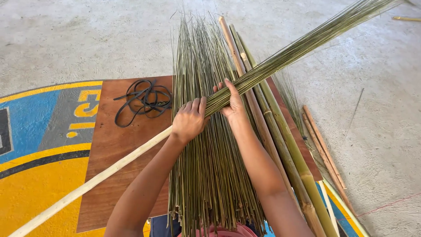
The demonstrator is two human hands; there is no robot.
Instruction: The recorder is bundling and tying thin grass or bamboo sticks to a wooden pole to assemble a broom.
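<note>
My left hand [189, 119] is closed around a pale wooden pole [87, 184] where a slim bundle of green palm ribs [302, 44] meets it; the bundle slants up to the far right. My right hand [231, 102] grips the same bundle just beside the left hand. Both hands hover over a large pile of loose green-brown ribs [206, 166] that lies lengthwise on a brown wooden board [114, 145] and reaches toward my lap.
A tangle of black rubber strips [144, 100] lies on the board's far left. Several bamboo poles [285, 145] lie along the pile's right side, with thinner sticks [326, 153] beyond. A painted blue and yellow floor patch [35, 145] is at left, bare concrete [377, 109] elsewhere.
</note>
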